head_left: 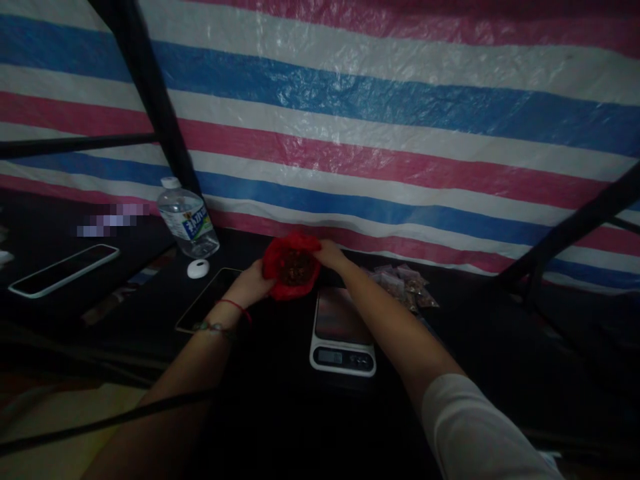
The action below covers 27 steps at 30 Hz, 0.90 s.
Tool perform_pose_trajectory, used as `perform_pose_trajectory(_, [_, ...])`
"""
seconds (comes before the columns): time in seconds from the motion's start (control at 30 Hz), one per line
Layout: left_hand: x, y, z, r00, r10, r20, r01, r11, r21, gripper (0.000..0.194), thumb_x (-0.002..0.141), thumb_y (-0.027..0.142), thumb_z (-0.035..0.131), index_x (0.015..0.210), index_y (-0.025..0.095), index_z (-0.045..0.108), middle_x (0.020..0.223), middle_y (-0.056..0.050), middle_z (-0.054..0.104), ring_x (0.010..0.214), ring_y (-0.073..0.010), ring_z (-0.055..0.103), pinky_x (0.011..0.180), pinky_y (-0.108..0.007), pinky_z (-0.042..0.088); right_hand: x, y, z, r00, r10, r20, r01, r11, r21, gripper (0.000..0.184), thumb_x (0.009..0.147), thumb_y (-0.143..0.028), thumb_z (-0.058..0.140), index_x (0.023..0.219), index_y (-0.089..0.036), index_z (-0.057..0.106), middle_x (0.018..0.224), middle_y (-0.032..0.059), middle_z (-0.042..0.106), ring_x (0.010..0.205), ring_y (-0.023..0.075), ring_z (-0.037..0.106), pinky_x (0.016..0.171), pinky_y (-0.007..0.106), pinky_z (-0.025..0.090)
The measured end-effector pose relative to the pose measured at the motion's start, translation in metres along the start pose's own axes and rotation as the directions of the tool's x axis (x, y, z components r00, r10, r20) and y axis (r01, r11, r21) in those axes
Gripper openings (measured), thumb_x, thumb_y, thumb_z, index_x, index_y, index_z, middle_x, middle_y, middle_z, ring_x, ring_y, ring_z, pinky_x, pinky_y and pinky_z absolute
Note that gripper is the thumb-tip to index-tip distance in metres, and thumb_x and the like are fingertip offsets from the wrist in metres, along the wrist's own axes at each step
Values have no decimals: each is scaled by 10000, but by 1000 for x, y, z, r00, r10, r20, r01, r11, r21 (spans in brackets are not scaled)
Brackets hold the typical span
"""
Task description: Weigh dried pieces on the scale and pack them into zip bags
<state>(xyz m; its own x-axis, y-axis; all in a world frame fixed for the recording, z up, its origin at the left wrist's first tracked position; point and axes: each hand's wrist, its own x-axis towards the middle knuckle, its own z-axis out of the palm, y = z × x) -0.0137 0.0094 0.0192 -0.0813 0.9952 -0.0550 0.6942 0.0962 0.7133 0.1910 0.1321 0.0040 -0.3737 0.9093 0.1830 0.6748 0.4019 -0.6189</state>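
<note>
Both hands are at a red plastic bag point(273, 257), which is spread open at the top. Small dark brown bits point(296, 268) lie inside it, too small to name. On its left edge the fingers of my left hand point(253, 283) are closed round the plastic. My right hand point(331, 256) grips the rim on the far right side, its fingertips partly hidden. Close by, under my right forearm, sits a white digital kitchen scale point(343, 327) with a lit display, apart from the bag.
Small clear bags point(405, 285) of brownish bits lie right of my forearm. Left stand a plastic bottle point(188, 220), a white earphone case point(199, 269), a dark phone point(207, 303) and another phone point(65, 270). Striped sheeting point(350, 160) and black frame bars point(150, 93) rise behind.
</note>
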Motion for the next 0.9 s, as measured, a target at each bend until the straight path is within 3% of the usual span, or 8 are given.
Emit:
perform_pose_trajectory(0.13, [-2,16,-7,985,100,-143,-99,995,13,669,775,435,559,1361,157,396,819,-48,710,660,-196,678,595,-261,498,-7,-10,-15,987,-14,-157,17,1000,22,277,778,-192,470,921,-144,703,903,67,714,836,203,649,778,279,482])
perform_pose_trajectory(0.27, [-8,21,1,944,209,-254,-182,975,124,599,789,383,560,1338,175,441,866,-53,699,764,-218,677,686,-281,508,-19,-15,-17,986,-72,-152,88,991,103,258,719,-144,480,846,-141,705,816,47,709,764,189,641,743,274,495])
perform_pose_trajectory(0.4, [-16,14,17,894,315,-320,-249,941,229,544,819,332,530,1339,211,426,1089,-82,669,889,-233,666,793,-299,500,-19,-8,-8,973,-36,-226,69,987,142,301,745,-123,456,925,-138,697,918,63,709,842,193,639,779,291,497])
perform_pose_trajectory(0.53, [-23,3,22,971,205,-122,-157,935,319,618,794,373,571,1347,168,390,1044,-123,684,891,-275,671,765,-331,502,-21,4,-6,998,-53,-43,59,986,154,213,757,-210,574,908,-162,717,873,30,719,781,194,650,758,306,508])
perform_pose_trajectory(0.6, [-25,1,16,982,154,-113,-104,926,364,615,809,447,545,1328,145,414,960,-129,696,855,-285,673,735,-344,503,-28,10,-14,997,-66,31,60,984,170,264,751,-281,640,987,-180,702,919,20,718,801,191,653,777,315,507])
perform_pose_trajectory(0.73, [-19,13,-2,914,360,-184,-262,874,408,390,863,380,462,1182,182,570,987,-99,681,907,-245,644,823,-337,489,-54,25,-40,992,-86,-95,98,986,132,377,843,-421,565,1145,-205,633,1100,65,676,977,188,628,894,344,464])
perform_pose_trajectory(0.83, [0,31,1,852,523,12,-476,765,433,284,856,248,435,1017,196,662,1035,-75,670,971,-216,611,921,-314,450,-77,42,-50,972,-43,-230,28,997,-68,390,843,-397,569,1165,-183,616,1163,107,636,1082,219,579,962,388,420])
perform_pose_trajectory(0.9, [17,42,13,828,525,199,-553,700,452,287,837,199,437,999,185,674,1035,-85,668,998,-220,598,948,-322,429,-90,55,-46,968,-32,-249,-15,983,-184,423,801,-345,622,1185,-171,599,1200,122,608,1141,238,539,996,412,391])
